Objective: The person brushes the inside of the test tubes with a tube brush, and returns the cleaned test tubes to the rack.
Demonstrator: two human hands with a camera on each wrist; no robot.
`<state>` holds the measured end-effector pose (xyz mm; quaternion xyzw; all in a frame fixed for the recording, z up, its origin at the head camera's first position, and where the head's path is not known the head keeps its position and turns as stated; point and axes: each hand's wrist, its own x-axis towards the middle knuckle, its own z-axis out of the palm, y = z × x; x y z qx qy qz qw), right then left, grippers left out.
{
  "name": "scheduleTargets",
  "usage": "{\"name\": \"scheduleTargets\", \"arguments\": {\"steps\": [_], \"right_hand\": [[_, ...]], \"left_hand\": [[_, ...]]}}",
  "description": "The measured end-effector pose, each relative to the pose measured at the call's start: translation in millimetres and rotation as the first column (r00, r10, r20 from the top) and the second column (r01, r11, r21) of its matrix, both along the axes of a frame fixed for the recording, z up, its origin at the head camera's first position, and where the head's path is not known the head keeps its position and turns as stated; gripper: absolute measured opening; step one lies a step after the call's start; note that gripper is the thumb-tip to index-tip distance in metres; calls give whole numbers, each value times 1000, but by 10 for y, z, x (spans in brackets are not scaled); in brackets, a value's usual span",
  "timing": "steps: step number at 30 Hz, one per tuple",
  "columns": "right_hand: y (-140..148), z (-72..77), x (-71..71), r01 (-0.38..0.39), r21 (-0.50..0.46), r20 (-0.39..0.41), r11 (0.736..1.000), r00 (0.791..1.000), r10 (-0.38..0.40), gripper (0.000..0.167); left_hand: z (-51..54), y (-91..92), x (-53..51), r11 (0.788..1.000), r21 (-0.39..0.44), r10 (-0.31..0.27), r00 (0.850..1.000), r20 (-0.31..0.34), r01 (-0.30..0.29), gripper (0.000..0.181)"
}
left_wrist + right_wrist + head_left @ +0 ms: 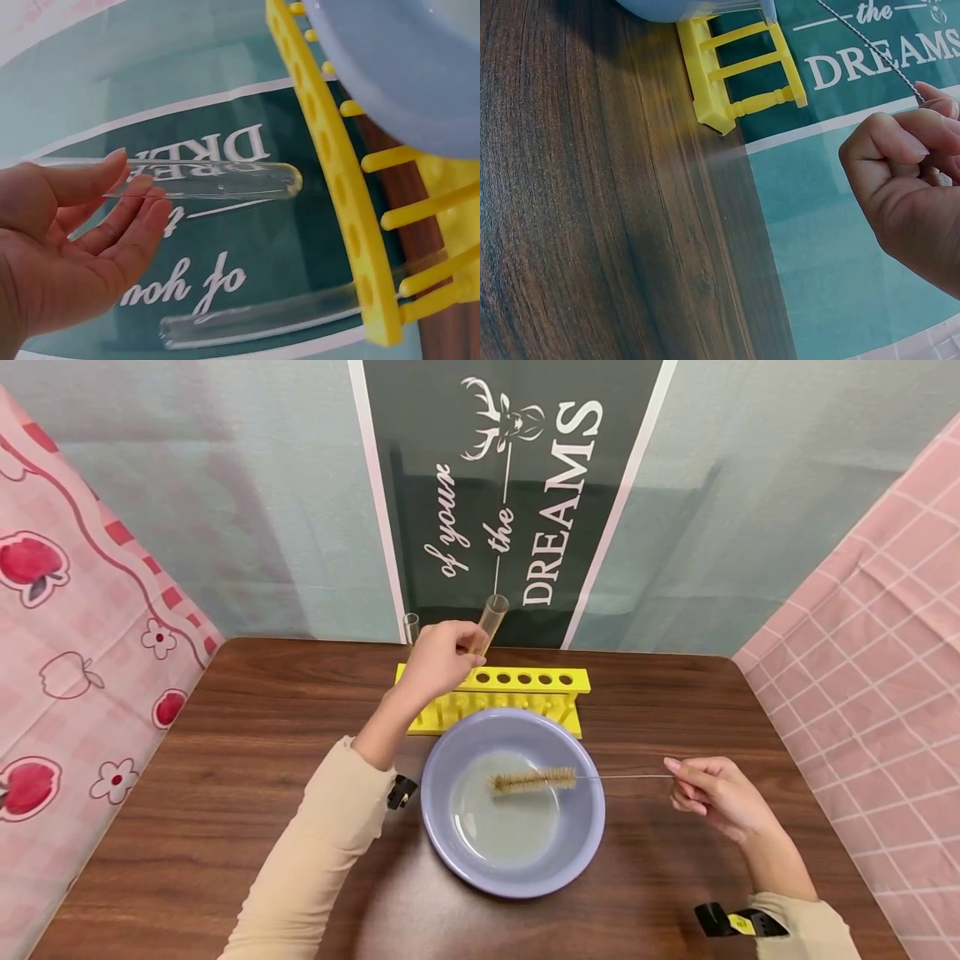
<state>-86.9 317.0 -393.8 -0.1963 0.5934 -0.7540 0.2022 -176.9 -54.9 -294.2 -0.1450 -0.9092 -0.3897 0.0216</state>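
Observation:
My left hand (442,656) pinches a clear glass test tube (240,180) above the yellow test tube rack (534,680); the left wrist view shows its rounded end apart from the rack's top bar. A second test tube (262,322) stands in the rack's end hole. In my right hand (723,795) is the twisted wire handle of a bristle test tube brush (534,780). The brush head hangs over a lavender basin (513,883) that holds cloudy liquid. Only the wire (870,46) of the brush shows in the right wrist view.
The basin stands on a dark wood-grain table (660,860), close in front of the rack. A grey-green printed cloth (262,527) hangs behind the table. Pink patterned cloths (82,635) flank it on the left and right.

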Motion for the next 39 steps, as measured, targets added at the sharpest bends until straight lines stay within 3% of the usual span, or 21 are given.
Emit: {"name": "scheduleTargets", "arguments": {"steps": [8,19,25,32,39], "right_hand": [[5,-17,6,7,1,16,1000,1000,-8,39],[9,-11,-1,54,23,-22,998,998,-53,38],[34,9,-10,94,41,-30,995,995,-93,38],[52,49,-18,131,51,-31,990,991,-129,37],[31,62,-30,155,-15,-50,988,986,-156,38]], "left_hand": [[-17,-265,258,986,-130,-102,995,-13,100,23],[-234,-662,539,923,-373,-131,989,-69,96,27],[-367,-796,637,906,-414,-150,981,-126,85,26],[-485,-821,698,893,-446,-135,982,-132,62,23],[-532,-778,719,879,-473,-135,982,-134,56,23]]}}
